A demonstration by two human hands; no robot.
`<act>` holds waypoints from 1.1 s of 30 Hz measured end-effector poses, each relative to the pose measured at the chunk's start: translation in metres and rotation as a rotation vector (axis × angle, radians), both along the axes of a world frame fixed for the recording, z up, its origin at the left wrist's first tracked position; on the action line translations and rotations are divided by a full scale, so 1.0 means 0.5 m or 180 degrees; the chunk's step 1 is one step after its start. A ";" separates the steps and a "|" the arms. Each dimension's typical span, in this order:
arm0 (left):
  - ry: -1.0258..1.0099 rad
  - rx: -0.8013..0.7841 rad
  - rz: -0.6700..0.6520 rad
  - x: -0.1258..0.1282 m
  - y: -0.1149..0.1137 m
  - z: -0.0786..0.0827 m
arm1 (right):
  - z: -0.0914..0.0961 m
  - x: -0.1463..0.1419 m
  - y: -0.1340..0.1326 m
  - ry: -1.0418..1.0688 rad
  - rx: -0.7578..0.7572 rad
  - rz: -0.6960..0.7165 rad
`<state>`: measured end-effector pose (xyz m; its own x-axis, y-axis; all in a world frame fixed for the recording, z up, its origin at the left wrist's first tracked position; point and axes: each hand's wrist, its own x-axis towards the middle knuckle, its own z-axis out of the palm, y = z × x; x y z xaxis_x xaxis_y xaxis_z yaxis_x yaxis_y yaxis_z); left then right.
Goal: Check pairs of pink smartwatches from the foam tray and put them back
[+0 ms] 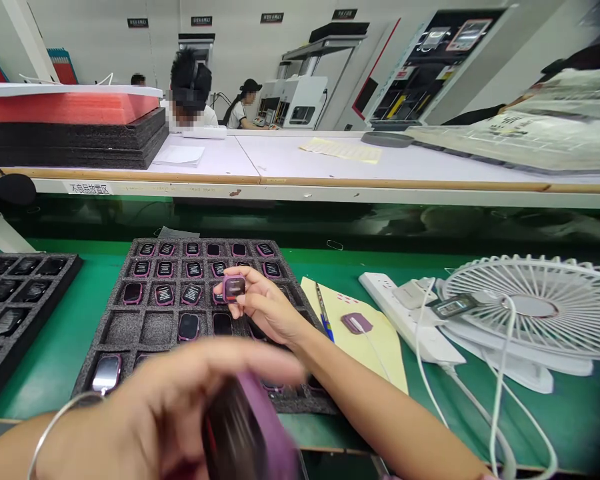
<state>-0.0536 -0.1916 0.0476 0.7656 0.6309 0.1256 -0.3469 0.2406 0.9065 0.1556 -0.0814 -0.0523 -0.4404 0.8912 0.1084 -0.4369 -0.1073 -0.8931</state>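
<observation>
Head view: right hand pinching a watch case over the foam tray; near left hand around a blurred purple object.

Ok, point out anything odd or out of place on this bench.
The foam tray has two bare pockets among the watches. One watch body lies loose on the yellow paper, outside any tray. A small device rests on the fan.
</observation>
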 end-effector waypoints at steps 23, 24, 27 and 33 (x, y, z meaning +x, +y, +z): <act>0.1266 0.0201 0.2742 -0.018 0.251 -0.163 | 0.013 -0.001 -0.004 -0.0197 0.0116 0.0023; 0.1264 0.0194 0.2754 -0.018 0.252 -0.164 | 0.013 -0.001 -0.004 -0.0189 0.0124 0.0039; 0.1276 0.0209 0.2744 -0.018 0.250 -0.167 | 0.023 -0.004 -0.020 -0.0155 0.0245 0.0201; 0.1214 0.0341 0.2384 -0.006 0.241 -0.172 | 0.110 -0.001 -0.137 -0.0956 0.1354 0.0725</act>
<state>-0.0568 -0.0711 -0.0385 0.1524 0.9878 0.0317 -0.0462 -0.0249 0.9986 0.1554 -0.1499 0.0027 -0.6832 0.6754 0.2775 -0.1651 0.2273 -0.9597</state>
